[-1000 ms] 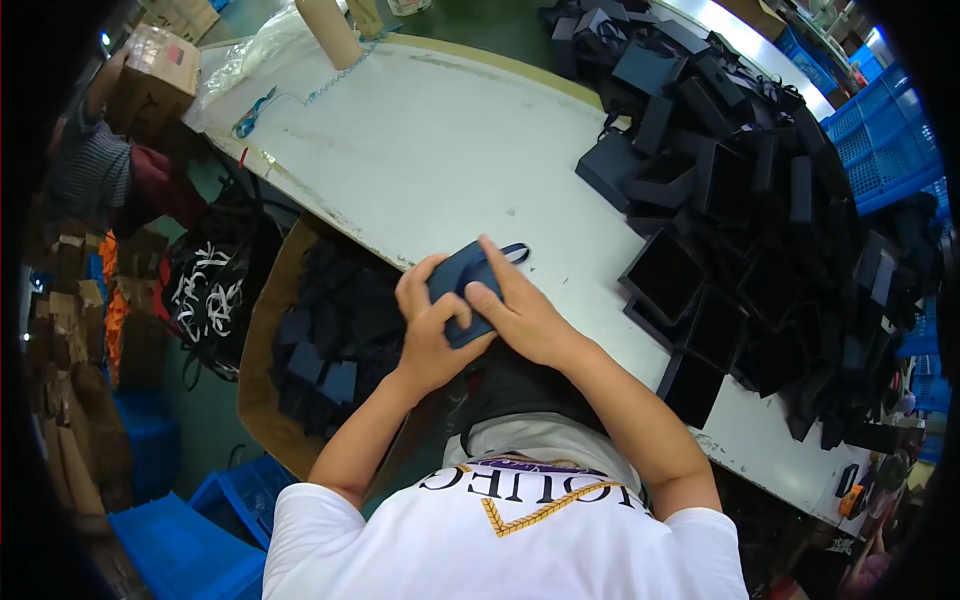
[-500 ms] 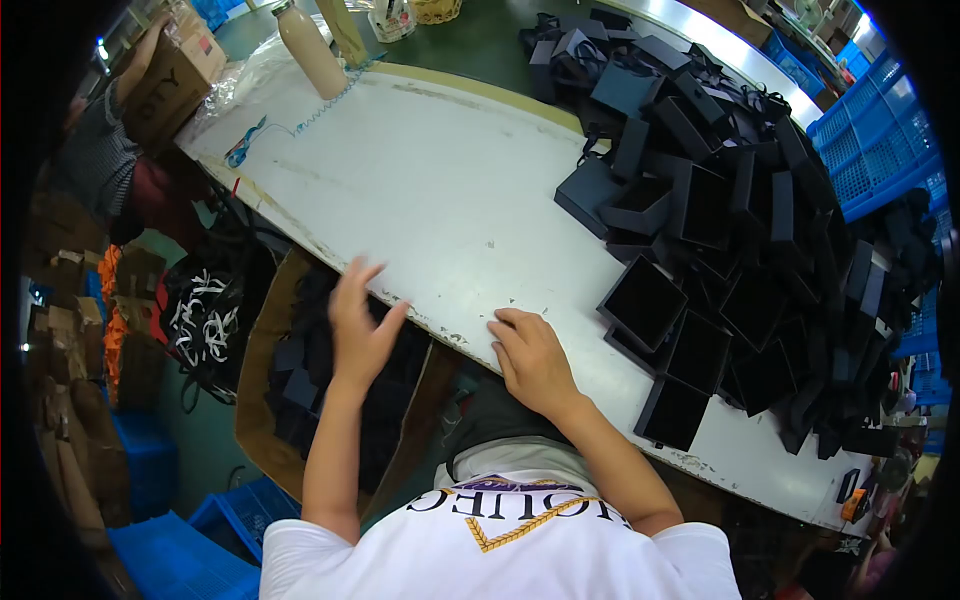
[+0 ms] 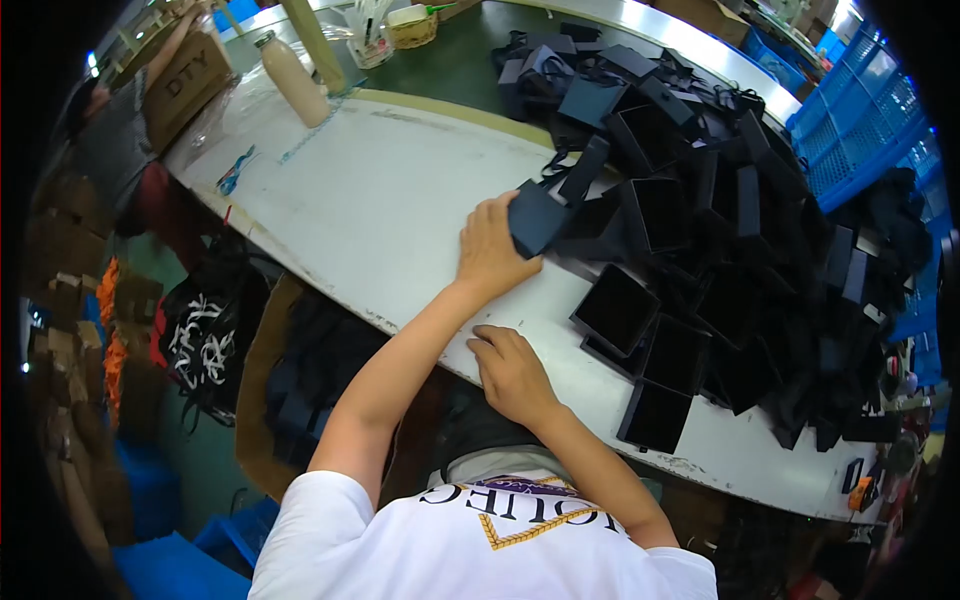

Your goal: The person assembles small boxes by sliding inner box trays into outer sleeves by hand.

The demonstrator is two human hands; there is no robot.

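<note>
the left hand [image 3: 488, 245] had a dark blue box [image 3: 537, 218] gripped between fingers and thumb, at the left edge of a heap of dark boxes [image 3: 658, 215] on the white table [image 3: 370, 200]. the right hand [image 3: 517, 372] rested slack by the table's near edge, its fingers loosely bent. off to the left lay a small blue tool [image 3: 232, 177] (scissors or snips, i couldn't say which), and beyond it stood a tan bottle [image 3: 293, 82].

A dark navy box [image 3: 537, 217], gripped along its left side, shows a plain, squarish face upward and sits askew over the white table [image 3: 400, 150], just beside the left edge of the dark heap [image 3: 690, 240].
</note>
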